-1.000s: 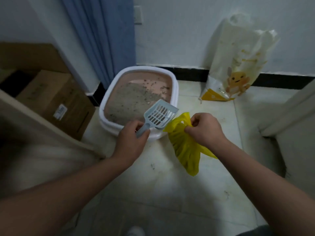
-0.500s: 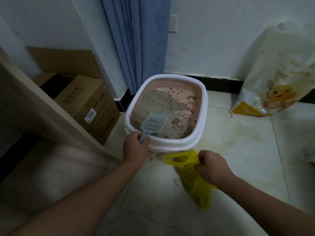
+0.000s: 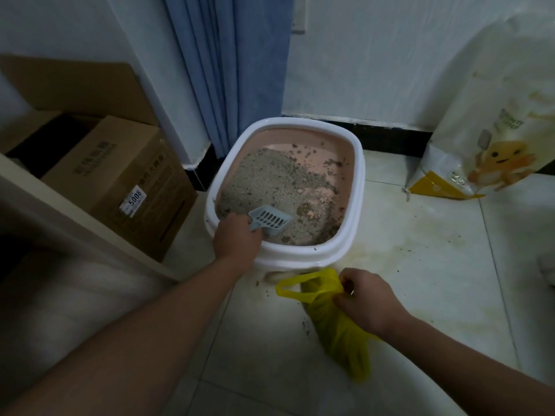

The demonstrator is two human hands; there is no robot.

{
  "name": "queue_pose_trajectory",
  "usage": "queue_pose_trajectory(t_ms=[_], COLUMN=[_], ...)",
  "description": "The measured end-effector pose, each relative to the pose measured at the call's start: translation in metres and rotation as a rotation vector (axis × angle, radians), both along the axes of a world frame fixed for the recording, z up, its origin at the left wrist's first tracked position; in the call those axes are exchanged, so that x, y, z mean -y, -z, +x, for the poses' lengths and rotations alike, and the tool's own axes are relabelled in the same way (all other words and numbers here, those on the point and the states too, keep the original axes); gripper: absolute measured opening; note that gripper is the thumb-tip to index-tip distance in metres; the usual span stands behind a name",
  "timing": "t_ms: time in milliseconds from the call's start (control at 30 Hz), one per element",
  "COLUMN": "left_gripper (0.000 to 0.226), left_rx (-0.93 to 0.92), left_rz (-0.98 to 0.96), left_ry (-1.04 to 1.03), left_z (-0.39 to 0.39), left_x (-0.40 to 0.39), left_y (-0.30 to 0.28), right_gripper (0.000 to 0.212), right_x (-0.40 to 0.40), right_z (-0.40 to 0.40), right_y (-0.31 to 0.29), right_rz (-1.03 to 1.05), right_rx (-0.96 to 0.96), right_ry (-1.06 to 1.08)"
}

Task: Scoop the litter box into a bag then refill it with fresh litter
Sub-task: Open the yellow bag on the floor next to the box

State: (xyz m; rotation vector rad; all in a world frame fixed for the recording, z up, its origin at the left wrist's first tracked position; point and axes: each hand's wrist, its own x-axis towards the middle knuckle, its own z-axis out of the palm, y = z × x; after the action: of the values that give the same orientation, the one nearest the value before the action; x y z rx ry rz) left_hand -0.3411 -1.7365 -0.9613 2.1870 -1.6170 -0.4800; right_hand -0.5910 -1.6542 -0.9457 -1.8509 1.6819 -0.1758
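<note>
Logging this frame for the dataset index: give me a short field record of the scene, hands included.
setting: tiled floor by a white wall and blue curtain
litter box: white rim, pink inside, partly covered with grey litter and clumps
left hand: grips the scoop, head down in the litter at the near edge
right hand: pinches the yellow bag, in front of the box
litter sack: leans on the wall, right
cardboard box: left
</note>
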Motion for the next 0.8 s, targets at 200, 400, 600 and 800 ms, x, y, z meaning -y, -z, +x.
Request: queue_pose_trajectory(t_ms=[200, 400, 600, 800], left_gripper=[0.034, 0.035, 0.029, 0.031], left_rx=[0.100, 0.167, 0.122, 0.135], left_rz=[0.096, 0.110, 0.031, -0.047], left_ry=[-0.062, -0.024, -0.012, 0.022], left_z=[0.006, 0.006, 0.006, 0.008], left_x=[0.004, 0.003, -0.005, -0.017], left_y=[0.004, 0.003, 0.003, -0.004], right_gripper=[0.027, 0.032, 0.030, 0.025], right_x=[0.004, 0.006, 0.007, 0.007], right_z=[0.004, 0.008, 0.006, 0.004], right_y=[0.002, 0.002, 0.003, 0.006], right_rz=[0.029, 0.028, 0.043, 0.043], right_rx=[0.005, 0.030, 0.023, 0.021], right_ry=[0.013, 0.003, 0.011, 0.002])
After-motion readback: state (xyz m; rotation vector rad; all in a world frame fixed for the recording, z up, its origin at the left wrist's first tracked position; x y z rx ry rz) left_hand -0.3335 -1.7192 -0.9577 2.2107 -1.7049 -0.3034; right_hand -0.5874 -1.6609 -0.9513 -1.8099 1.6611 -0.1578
